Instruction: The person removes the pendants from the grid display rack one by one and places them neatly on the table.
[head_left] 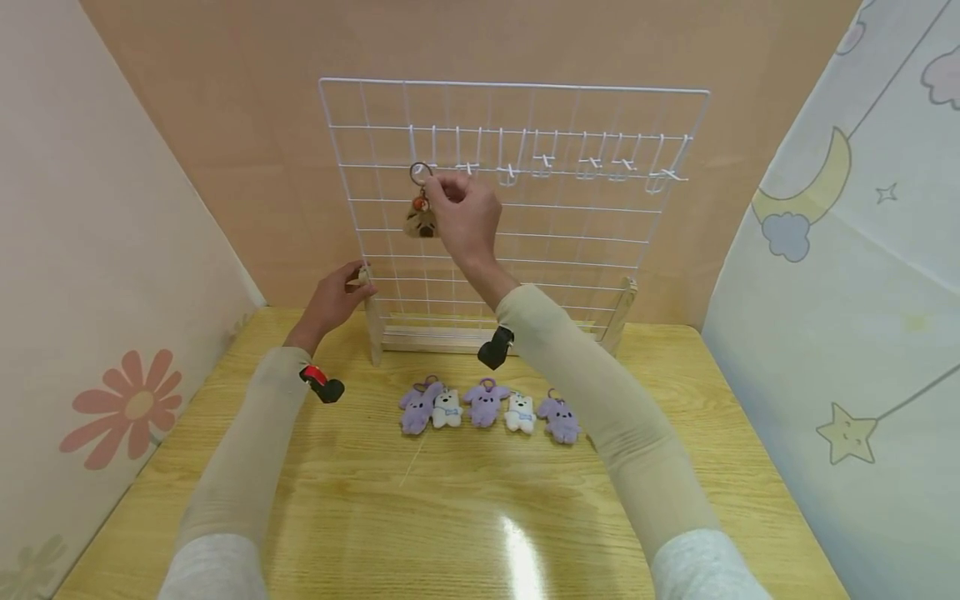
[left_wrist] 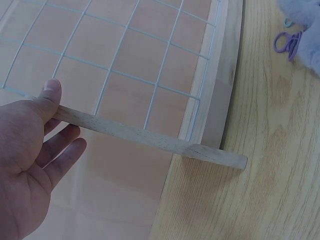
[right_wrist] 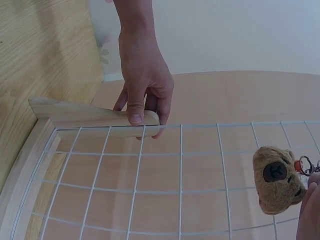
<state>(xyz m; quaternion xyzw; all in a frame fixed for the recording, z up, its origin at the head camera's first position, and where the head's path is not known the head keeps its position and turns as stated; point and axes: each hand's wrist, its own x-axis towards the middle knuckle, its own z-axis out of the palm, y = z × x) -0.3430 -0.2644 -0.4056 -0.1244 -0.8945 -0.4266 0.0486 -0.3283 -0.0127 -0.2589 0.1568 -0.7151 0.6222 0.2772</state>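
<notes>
My right hand (head_left: 468, 217) pinches a keychain with a brown plush bear head (head_left: 420, 223) and a small red bead. Its metal ring (head_left: 421, 173) is at the leftmost hook on the white wire grid (head_left: 517, 85); I cannot tell whether the hook passes through it. The bear's dark snout shows in the right wrist view, the plush bear head (right_wrist: 278, 176) hanging before the wires. At the grid's left side, my left hand (head_left: 333, 302) holds the top of the wooden upright (left_wrist: 125, 131), thumb on one side and fingers on the other.
Several more white hooks (head_left: 545, 162) line the grid to the right. On the table before the rack lies a row of purple plush keychains (head_left: 485, 404) and white bear keychains (head_left: 521, 413). A second wooden upright (head_left: 619, 317) supports the right side.
</notes>
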